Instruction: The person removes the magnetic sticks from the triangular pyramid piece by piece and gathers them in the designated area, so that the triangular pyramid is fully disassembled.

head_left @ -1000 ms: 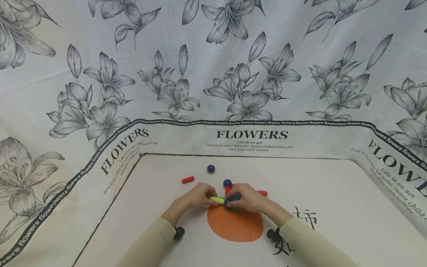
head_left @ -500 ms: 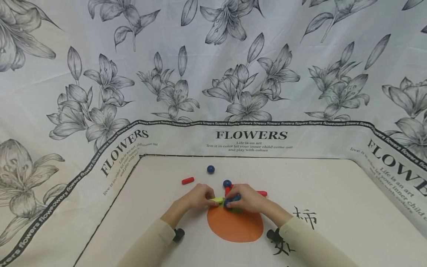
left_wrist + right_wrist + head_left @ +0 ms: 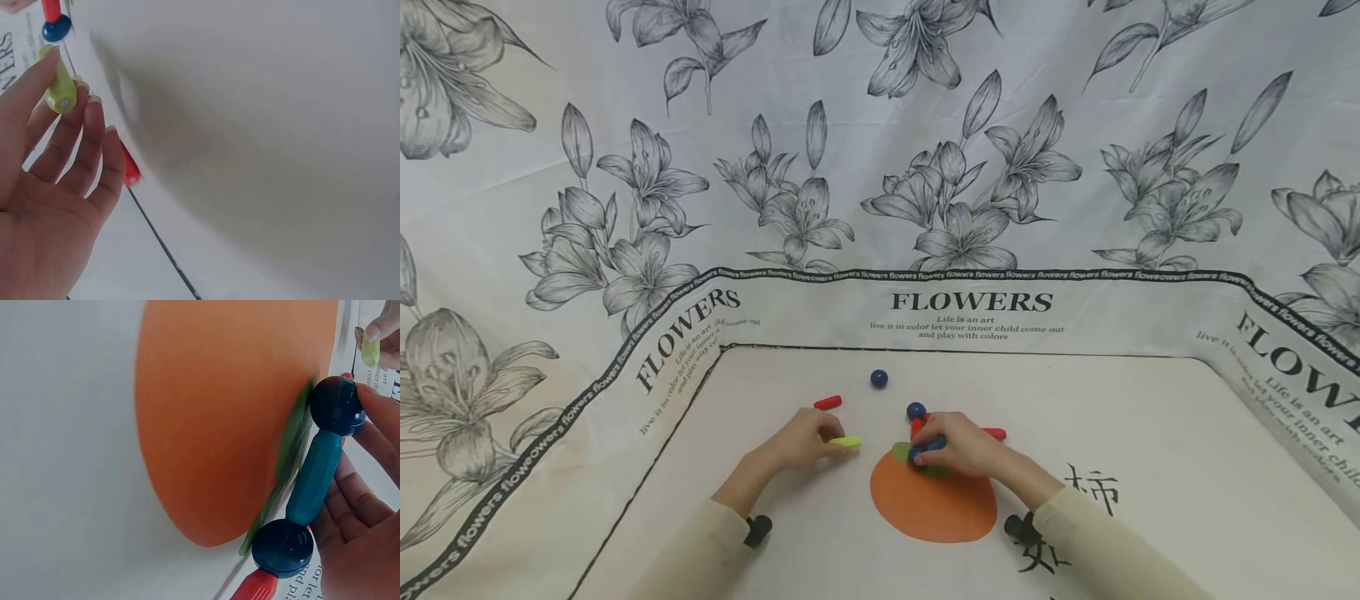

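Ball-and-rod chain [image 3: 315,478] is at the right hand [image 3: 964,443], just right of centre in the head view. Fingertips close on its end ball [image 3: 334,403], other fingers behind the blue rod; presumably steadies the piece with joints exposed. Left hand [image 3: 806,439], left of centre, pinches a yellow-green rod [image 3: 847,442] between thumb and fingertips, other fingers loosely bent; likely gripped that way to leave its tip clear. Silver disc [image 3: 64,103] on the rod's end suggests magnetic joints. Far blue ball [image 3: 916,411] tops a red rod running toward the right hand. Red rod end [image 3: 996,433] shows right of that hand; can't tell if joined. Loose: red rod [image 3: 828,402] just beyond left hand, blue ball [image 3: 879,378] upper centre of table. Off-white tabletop [image 3: 1157,417] has an orange persimmon print [image 3: 932,504] and black characters [image 3: 1092,489] lower right. Lily-print fabric [image 3: 820,325], lettered FLOWERS, hangs behind and along both sides.
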A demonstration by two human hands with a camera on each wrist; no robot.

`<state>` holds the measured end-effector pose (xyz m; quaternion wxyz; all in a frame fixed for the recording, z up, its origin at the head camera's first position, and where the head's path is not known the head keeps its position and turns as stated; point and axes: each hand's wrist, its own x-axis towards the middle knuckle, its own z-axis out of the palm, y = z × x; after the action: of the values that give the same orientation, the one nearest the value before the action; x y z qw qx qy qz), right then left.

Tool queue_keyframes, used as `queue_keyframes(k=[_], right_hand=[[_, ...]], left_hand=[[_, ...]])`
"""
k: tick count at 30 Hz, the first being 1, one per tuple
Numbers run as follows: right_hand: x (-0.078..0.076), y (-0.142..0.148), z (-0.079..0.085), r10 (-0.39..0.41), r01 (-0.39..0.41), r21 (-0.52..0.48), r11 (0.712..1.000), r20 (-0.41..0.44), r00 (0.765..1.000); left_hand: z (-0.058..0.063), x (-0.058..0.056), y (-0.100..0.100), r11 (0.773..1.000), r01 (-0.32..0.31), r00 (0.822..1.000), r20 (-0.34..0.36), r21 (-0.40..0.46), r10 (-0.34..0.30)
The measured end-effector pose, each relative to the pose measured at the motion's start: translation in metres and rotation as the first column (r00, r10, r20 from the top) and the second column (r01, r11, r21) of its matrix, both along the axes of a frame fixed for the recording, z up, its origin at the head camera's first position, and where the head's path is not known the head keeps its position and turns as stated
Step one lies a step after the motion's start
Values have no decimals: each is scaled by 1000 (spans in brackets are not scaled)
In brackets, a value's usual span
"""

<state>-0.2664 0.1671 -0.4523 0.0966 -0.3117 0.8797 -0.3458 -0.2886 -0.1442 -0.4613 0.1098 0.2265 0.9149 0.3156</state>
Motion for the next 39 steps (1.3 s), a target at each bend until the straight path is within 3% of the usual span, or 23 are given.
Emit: queue_keyframes(k=[8,14,25,33,39], right_hand=[[0,-2,0,-15,15,7,1000,-3,1000],[3,-5,1,-31,31,16,999,-22,999],[10,-11,1,-124,125,39,991,-35,992],[11,1,10,-83,83,32,996,-24,996],[8,11,16,-88,90,67,994,-21,996]], left_hand=[[-3,-12,-34,997,-79,995,-55,-3,79],[-6,-24,-45,993,-119,992,-50,-7,119],[-11,-36,-47,988,-156,988,-27,-24,155],[-13,-37,-46,989,-150,989,-1,-8,150],[-11,-34,-49,989,-148,989,-26,-19,148]])
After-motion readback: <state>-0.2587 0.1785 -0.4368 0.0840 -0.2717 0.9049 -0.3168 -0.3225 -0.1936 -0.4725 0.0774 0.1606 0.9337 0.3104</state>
